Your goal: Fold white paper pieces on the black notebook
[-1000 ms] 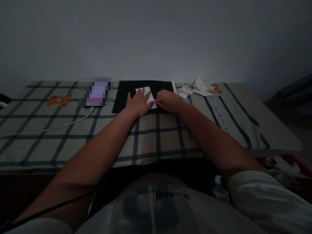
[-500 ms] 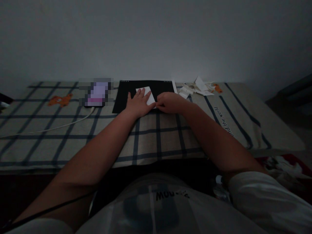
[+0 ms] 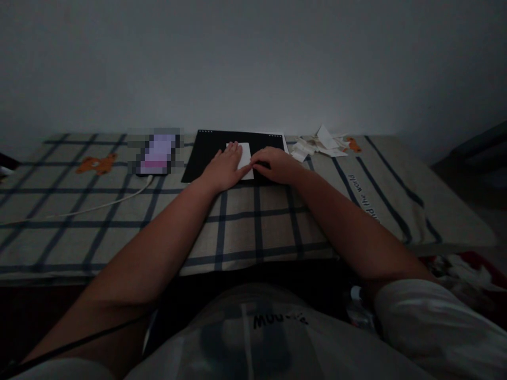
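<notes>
A small white paper point(image 3: 245, 154) lies on a black mat point(image 3: 209, 153) at the far side of a checked cloth surface. My left hand point(image 3: 224, 169) rests flat on the paper's left part, fingers together and pointing away from me. My right hand point(image 3: 275, 164) is curled at the paper's right edge, its fingertips pressing on the paper near the lower right corner. Much of the paper is hidden under both hands.
A phone point(image 3: 156, 154) with a lit screen lies left of the mat, a white cable point(image 3: 87, 207) running from it toward the left. A heap of white paper scraps point(image 3: 317, 143) sits right of the mat. A wall rises behind the checked cloth point(image 3: 253, 221).
The paper has turned from a slanted position to lying square on the mat. My left hand's fingers have closed together and slid up over it; my right hand shifted slightly left.
</notes>
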Demonstrator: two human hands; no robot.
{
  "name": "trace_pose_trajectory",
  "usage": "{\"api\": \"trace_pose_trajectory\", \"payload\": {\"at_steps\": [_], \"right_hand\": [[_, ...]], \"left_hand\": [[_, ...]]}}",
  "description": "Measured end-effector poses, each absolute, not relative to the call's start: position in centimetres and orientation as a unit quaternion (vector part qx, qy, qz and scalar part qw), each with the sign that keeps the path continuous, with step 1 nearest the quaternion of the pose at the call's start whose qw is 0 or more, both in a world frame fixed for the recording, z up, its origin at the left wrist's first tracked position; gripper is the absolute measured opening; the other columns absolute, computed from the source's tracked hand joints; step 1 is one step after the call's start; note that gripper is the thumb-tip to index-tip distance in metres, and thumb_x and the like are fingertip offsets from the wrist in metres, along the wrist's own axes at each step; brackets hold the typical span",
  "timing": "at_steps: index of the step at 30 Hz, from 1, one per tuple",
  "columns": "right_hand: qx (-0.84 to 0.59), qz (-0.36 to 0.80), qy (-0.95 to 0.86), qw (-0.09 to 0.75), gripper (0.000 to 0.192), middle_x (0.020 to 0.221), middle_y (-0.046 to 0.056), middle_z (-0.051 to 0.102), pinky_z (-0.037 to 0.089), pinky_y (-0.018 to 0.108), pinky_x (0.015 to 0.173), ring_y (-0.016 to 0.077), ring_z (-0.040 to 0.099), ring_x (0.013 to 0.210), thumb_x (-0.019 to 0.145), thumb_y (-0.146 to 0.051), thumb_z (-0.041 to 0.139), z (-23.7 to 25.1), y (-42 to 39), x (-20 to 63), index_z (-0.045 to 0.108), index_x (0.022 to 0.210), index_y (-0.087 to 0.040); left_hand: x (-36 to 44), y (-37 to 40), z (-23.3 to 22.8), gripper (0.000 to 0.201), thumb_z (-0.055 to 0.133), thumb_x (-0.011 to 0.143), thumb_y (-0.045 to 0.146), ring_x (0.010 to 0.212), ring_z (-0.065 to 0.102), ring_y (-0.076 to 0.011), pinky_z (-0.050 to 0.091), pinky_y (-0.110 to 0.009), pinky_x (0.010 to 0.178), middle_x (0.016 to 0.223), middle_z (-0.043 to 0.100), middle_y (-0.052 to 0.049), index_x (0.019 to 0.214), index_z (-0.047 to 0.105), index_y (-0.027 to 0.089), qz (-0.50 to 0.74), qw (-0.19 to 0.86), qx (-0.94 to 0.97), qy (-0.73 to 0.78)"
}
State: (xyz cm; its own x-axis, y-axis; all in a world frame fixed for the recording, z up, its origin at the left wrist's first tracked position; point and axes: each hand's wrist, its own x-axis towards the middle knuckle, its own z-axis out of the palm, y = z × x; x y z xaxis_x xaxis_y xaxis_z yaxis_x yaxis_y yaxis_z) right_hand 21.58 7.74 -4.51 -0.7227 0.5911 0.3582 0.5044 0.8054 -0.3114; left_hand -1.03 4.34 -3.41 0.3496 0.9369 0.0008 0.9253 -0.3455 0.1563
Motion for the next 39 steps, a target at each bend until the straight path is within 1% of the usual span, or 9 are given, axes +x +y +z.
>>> {"api": "trace_pose_trajectory", "payload": {"at_steps": [4,10,16,19,23,27,31,37,39], "right_hand": [[-0.292,0.087,-0.934,0.189,0.039,0.134,0.013,0.084,0.050,0.044,0.112,0.0290,0.071,0.127,0.110,-0.028,0.055,-4.7,7.3,21.3,0.083,0.136,-0.020],[-0.383,0.008,-0.916,0.120,0.038,0.135,0.017,0.083,0.049,0.045,0.108,0.0328,0.070,0.127,0.114,-0.040,0.058,-3.4,6.5,21.8,0.085,0.130,-0.018],[-0.388,-0.001,-0.915,0.107,0.063,0.154,0.020,0.075,0.050,0.047,0.112,0.0380,0.066,0.141,0.108,-0.053,0.074,-3.2,6.1,21.7,0.070,0.160,-0.017],[-0.378,0.017,-0.918,0.116,0.054,0.155,0.019,0.076,0.050,0.046,0.113,0.0366,0.065,0.142,0.107,-0.047,0.078,-3.1,5.9,21.5,0.076,0.153,-0.018],[-0.376,0.047,-0.918,0.120,0.038,0.146,0.016,0.080,0.050,0.043,0.110,0.0326,0.068,0.133,0.110,-0.039,0.072,-3.0,5.8,21.5,0.084,0.140,-0.019],[-0.373,0.057,-0.915,0.145,0.035,0.138,0.015,0.082,0.049,0.041,0.108,0.0290,0.069,0.127,0.113,-0.033,0.062,-3.0,6.2,21.7,0.085,0.134,-0.017],[-0.415,0.043,-0.893,0.170,0.038,0.127,0.019,0.084,0.049,0.041,0.103,0.0299,0.072,0.118,0.113,-0.027,0.053,-2.9,6.9,21.7,0.087,0.122,-0.013],[-0.456,0.074,-0.845,0.269,0.038,0.118,0.013,0.087,0.053,0.042,0.101,0.0296,0.076,0.110,0.107,-0.021,0.051,-3.1,7.5,21.6,0.088,0.114,-0.017],[-0.462,0.089,-0.834,0.288,0.038,0.114,0.012,0.087,0.054,0.041,0.098,0.0293,0.076,0.107,0.106,-0.022,0.050,-3.2,7.5,21.6,0.088,0.110,-0.018]], "left_hand": [[-1.5,4.5,-3.2,0.073,0.041,0.113,0.035,0.181,0.023,-0.0367,0.027,-0.060,0.144,0.193,0.024,-0.022,0.180,0.036,0.007,0.071,0.059,0.807,0.583],[-2.2,4.4,-2.7,0.059,0.045,0.109,0.036,0.160,0.059,-0.0363,0.048,-0.054,0.134,0.172,0.063,-0.017,0.158,0.071,0.014,0.101,0.033,0.798,0.593],[-1.7,3.6,-2.3,0.056,0.055,0.107,0.045,0.153,0.061,-0.0427,0.057,-0.062,0.122,0.164,0.069,-0.017,0.150,0.077,0.016,0.104,0.004,0.782,0.614],[-1.3,3.1,-2.0,0.056,0.057,0.107,0.048,0.147,0.062,-0.0440,0.058,-0.062,0.118,0.158,0.071,-0.020,0.147,0.079,0.017,0.101,-0.007,0.773,0.627],[-1.2,2.8,-1.8,0.053,0.057,0.107,0.048,0.144,0.061,-0.0467,0.057,-0.065,0.116,0.151,0.071,-0.022,0.142,0.081,0.017,0.107,-0.011,0.759,0.643],[-1.5,2.9,-2.0,0.054,0.061,0.105,0.044,0.146,0.059,-0.0464,0.054,-0.062,0.120,0.154,0.067,-0.023,0.149,0.075,0.016,0.142,-0.010,0.753,0.643],[-1.6,3.0,-2.1,0.057,0.060,0.105,0.040,0.151,0.054,-0.0424,0.049,-0.058,0.125,0.162,0.062,-0.019,0.159,0.066,0.022,0.223,-0.021,0.776,0.590],[-1.1,3.3,-2.5,0.043,0.055,0.107,0.039,0.138,0.064,-0.0361,0.051,-0.056,0.122,0.147,0.073,-0.017,0.137,0.080,0.021,0.225,-0.005,0.869,0.440],[-1.1,3.6,-2.9,0.044,0.054,0.108,0.040,0.138,0.067,-0.0353,0.052,-0.055,0.122,0.146,0.075,-0.016,0.137,0.081,0.021,0.207,0.009,0.887,0.414]]}}
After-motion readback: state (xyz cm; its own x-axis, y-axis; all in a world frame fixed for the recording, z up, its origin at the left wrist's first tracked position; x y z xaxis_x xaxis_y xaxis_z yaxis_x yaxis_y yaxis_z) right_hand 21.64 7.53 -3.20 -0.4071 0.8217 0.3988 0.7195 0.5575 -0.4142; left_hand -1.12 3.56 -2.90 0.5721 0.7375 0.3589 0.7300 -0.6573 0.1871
